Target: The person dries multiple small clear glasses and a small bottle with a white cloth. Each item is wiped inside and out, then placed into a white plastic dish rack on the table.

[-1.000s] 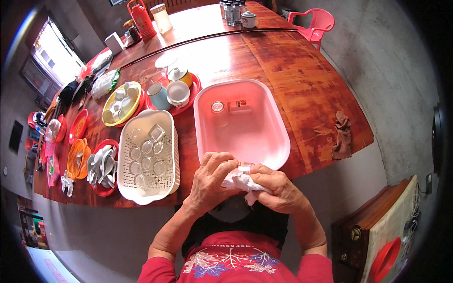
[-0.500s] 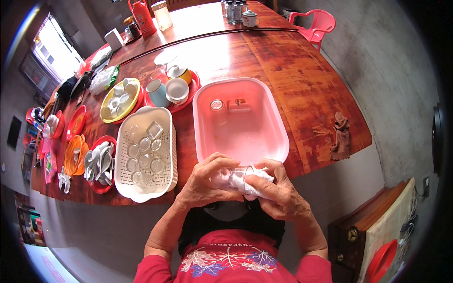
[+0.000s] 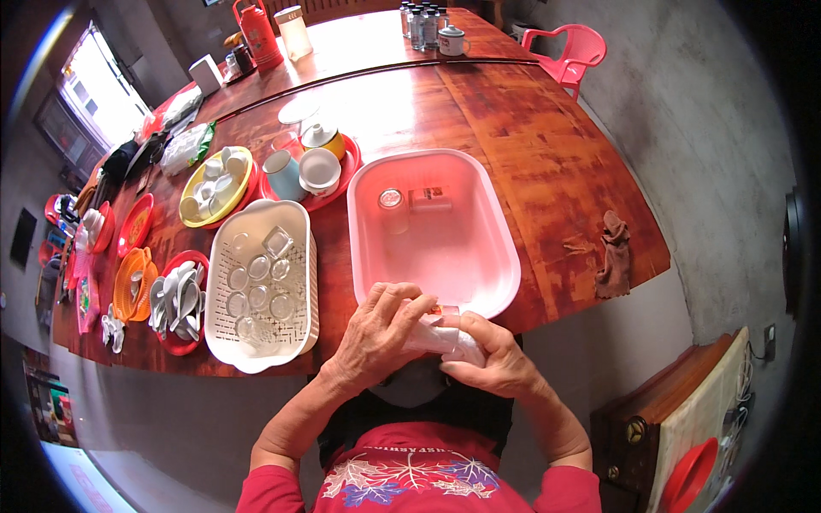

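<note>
Here at lower centre, the left hand (image 3: 376, 332) curls over a clear glass (image 3: 446, 315) part-wrapped in a white cloth (image 3: 443, 339), and the right hand (image 3: 496, 355) pinches cloth and glass from the other side. The glass shows against the near rim of the pink basin (image 3: 436, 256), two more glasses (image 3: 430, 201) inside! Left of centre, a cream basket (image 3: 252, 362) holds glassware; upper left, a red thermos (image 3: 260, 38) stands.
</note>
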